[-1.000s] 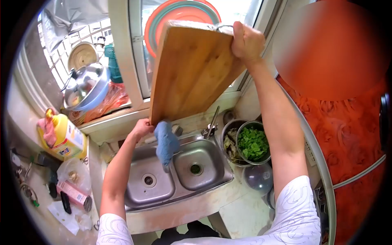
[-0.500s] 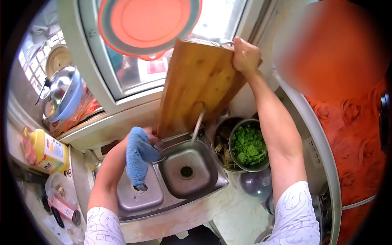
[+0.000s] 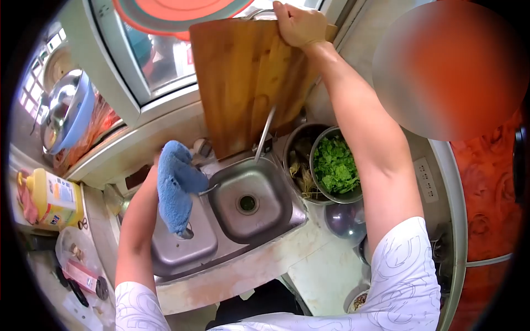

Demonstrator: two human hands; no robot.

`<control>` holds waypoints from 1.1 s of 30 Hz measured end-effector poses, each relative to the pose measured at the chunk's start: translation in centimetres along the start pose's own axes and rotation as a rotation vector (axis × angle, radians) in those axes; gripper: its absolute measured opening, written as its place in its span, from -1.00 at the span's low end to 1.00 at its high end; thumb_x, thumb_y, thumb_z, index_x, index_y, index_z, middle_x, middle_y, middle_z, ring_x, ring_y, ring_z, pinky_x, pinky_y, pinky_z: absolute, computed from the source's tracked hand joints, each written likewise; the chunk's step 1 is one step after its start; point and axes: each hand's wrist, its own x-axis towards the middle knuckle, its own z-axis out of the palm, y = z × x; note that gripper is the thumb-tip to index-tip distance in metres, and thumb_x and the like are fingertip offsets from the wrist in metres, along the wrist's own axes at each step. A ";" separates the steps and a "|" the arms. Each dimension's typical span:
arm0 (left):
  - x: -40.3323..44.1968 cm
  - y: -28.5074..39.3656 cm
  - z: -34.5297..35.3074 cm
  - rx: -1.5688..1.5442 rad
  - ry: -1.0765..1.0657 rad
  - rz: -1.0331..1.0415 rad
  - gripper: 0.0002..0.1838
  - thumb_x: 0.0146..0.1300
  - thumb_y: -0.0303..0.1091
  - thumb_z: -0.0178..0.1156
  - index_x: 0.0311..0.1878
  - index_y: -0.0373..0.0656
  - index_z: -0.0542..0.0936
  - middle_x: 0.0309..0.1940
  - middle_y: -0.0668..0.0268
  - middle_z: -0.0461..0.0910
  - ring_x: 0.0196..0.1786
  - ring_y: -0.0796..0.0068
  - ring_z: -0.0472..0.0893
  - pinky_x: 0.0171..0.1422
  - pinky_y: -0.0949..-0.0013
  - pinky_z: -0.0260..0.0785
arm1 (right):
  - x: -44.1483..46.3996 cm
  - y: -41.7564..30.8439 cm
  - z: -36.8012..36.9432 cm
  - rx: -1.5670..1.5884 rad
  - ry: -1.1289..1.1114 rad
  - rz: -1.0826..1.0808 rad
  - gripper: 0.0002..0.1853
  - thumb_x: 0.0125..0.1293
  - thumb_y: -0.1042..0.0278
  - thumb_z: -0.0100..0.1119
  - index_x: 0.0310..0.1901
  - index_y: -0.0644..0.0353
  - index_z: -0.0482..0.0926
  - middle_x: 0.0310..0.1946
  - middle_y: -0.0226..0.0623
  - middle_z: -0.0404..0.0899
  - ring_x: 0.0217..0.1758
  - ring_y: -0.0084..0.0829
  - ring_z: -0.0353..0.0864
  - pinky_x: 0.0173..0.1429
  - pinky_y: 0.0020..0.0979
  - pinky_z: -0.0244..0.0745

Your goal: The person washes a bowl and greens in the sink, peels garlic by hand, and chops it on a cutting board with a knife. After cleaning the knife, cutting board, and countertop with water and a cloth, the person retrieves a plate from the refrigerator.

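A wooden cutting board (image 3: 243,83) stands upright behind the sink, leaning toward the window. My right hand (image 3: 301,25) is closed over its top edge, beside a metal handle (image 3: 262,15). My left hand (image 3: 157,160) is mostly hidden behind a blue cloth (image 3: 175,185), so its fingers do not show. That cloth hangs over the left side of the double sink (image 3: 221,258). In front of the board rises a slim metal faucet (image 3: 265,132).
Right of the sink, a metal pot (image 3: 317,196) of leafy greens (image 3: 335,165) overlaps a larger pot (image 3: 290,146). A yellow jug (image 3: 49,198) stands at the left. An orange-red round lid or tray (image 3: 182,14) is by the window.
My left hand has come away from the board's lower left corner and moved left behind the cloth. The board now stands more upright, facing me, with my right hand still on top.
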 end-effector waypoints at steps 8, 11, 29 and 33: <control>-3.2 -5.2 1.3 -0.273 0.355 0.109 -0.65 0.17 -0.07 0.01 -0.32 -0.10 0.66 -0.26 -0.01 0.62 -0.13 -0.04 0.60 -0.16 0.05 0.44 | 0.0 -1.3 -0.5 -0.344 0.097 -0.317 -0.61 0.31 -0.05 -0.01 -0.36 0.10 0.62 -0.38 -0.21 0.64 -0.27 -0.11 0.58 -0.12 -0.13 0.41; -14.4 7.9 -3.6 0.190 0.383 -0.034 -0.65 0.14 -0.09 0.13 -0.17 -0.16 0.63 -0.33 0.02 0.63 -0.25 0.06 0.62 -0.18 0.14 0.43 | -1.3 -1.7 0.7 -0.304 0.058 -0.120 -0.50 0.31 -0.18 -0.14 -0.14 0.09 0.59 -0.08 -0.16 0.57 0.03 -0.13 0.50 0.16 -0.07 0.29; -27.8 -3.4 -2.5 -1.169 -0.431 0.031 -0.51 0.31 0.09 0.01 -0.10 -0.21 0.56 -0.25 0.24 0.62 -0.24 0.41 0.61 -0.20 0.37 0.50 | -41.4 -28.2 -24.6 0.565 -0.637 1.094 -0.54 0.22 0.22 0.17 0.08 0.31 0.42 -0.03 -0.07 0.46 -0.25 -0.20 0.60 -0.09 -0.29 0.47; -28.7 0.8 3.1 -0.727 -0.214 -0.213 -0.38 0.28 0.26 -0.07 -0.17 -0.17 0.62 -0.35 0.16 0.63 -0.27 0.31 0.62 -0.31 0.38 0.47 | -46.2 -31.2 -29.7 0.567 -0.653 1.325 -0.62 0.22 0.28 0.14 0.01 0.33 0.46 -0.15 -0.10 0.56 -0.30 -0.24 0.62 -0.17 -0.30 0.49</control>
